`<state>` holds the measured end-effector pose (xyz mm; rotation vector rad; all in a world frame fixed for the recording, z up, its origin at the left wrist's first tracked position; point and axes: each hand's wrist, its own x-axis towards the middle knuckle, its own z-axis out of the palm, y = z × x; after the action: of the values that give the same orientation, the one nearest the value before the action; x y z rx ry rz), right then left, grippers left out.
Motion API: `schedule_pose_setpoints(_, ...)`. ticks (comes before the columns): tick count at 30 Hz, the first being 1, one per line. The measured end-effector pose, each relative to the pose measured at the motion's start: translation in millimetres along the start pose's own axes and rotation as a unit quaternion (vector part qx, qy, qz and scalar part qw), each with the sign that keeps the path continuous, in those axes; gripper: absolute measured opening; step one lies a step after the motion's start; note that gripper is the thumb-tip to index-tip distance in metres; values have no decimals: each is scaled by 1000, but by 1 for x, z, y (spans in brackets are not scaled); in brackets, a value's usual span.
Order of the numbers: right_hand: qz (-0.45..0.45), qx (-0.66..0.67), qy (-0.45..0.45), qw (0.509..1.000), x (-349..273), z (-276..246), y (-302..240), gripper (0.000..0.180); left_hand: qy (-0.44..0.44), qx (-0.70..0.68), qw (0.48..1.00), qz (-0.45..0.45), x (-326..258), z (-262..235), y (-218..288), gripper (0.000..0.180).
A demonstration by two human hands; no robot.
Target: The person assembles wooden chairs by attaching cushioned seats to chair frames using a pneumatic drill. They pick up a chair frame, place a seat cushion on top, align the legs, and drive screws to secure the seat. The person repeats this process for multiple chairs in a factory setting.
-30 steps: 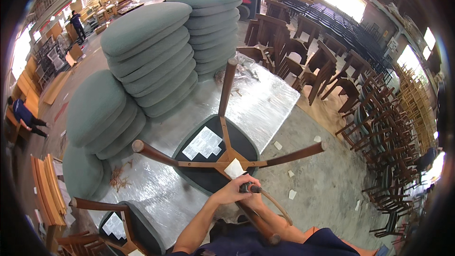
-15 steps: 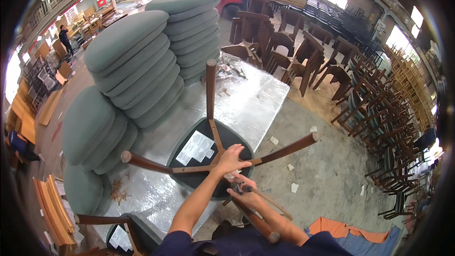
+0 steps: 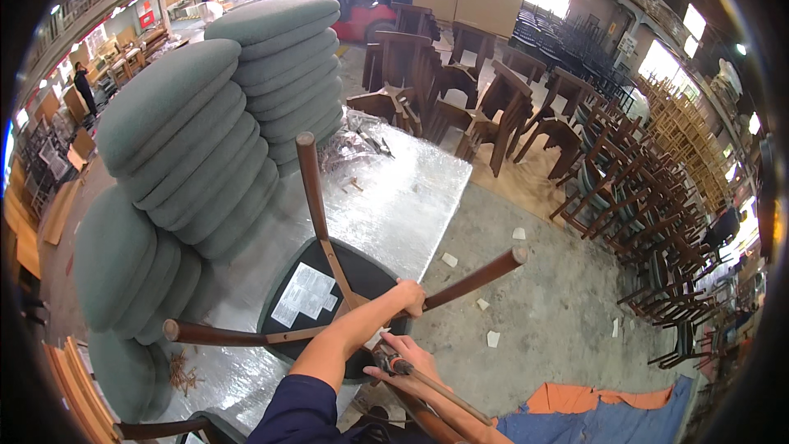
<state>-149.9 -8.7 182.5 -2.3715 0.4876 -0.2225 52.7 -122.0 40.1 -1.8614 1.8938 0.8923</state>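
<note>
An upside-down chair base (image 3: 308, 197), with brown wooden legs and cross braces, lies over the dark underside of an upholstered seat (image 3: 370, 267). A white label (image 3: 304, 294) is stuck on that underside. My left hand (image 3: 406, 298) reaches across the braces, its fingers curled round the frame at the seat's right edge, by the base of the right leg (image 3: 485, 275). In my right hand (image 3: 415, 358), near the closest leg, is a power screwdriver (image 3: 393, 359) with a hose trailing toward me. Its tip is hidden among hand and frame.
Stacks of green-grey seat cushions (image 3: 177, 131) stand at the left of the film-covered table (image 3: 411, 181). Screws (image 3: 185, 374) lie in a pile near them. Brown chair frames (image 3: 501, 107) and stacked chairs (image 3: 612, 173) fill the right. A red forklift (image 3: 353, 20) carries a person behind.
My left hand has moved from the middle of the braces to the seat's right edge and closed there. The view has shifted, so the table and cushions sit further left.
</note>
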Motion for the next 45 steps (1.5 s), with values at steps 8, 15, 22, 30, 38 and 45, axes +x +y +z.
schedule_pose_setpoints(8, 72, 91, -126, 985, 5, -34, -6, 65, 129, -51, 990, -29, 8, 44, -12, 53)
schedule_pose_setpoints(15, 162, 527, -239, 799, 7, -40, 29, 43, 156, -71, 985, -35, 8, 46, -11, 53)
schedule_pose_setpoints(22, -48, 277, -80, 956, 18, 8, 42, 66, 397, 29, 913, -90, 13, 94, -16, 58)
schedule_pose_setpoints(30, 15, 336, -109, 936, 15, 39, 55, 54, 168, -29, 984, -51, -8, 39, -8, 49)
schedule_pose_setpoints(38, -30, 273, -75, 959, -3, 48, 31, 53, 196, -30, 980, -7, -31, 50, -12, 59)
schedule_pose_setpoints(45, 72, 314, -48, 946, -12, 48, 29, 50, 722, -214, 477, -453, -108, 66, -148, 56)
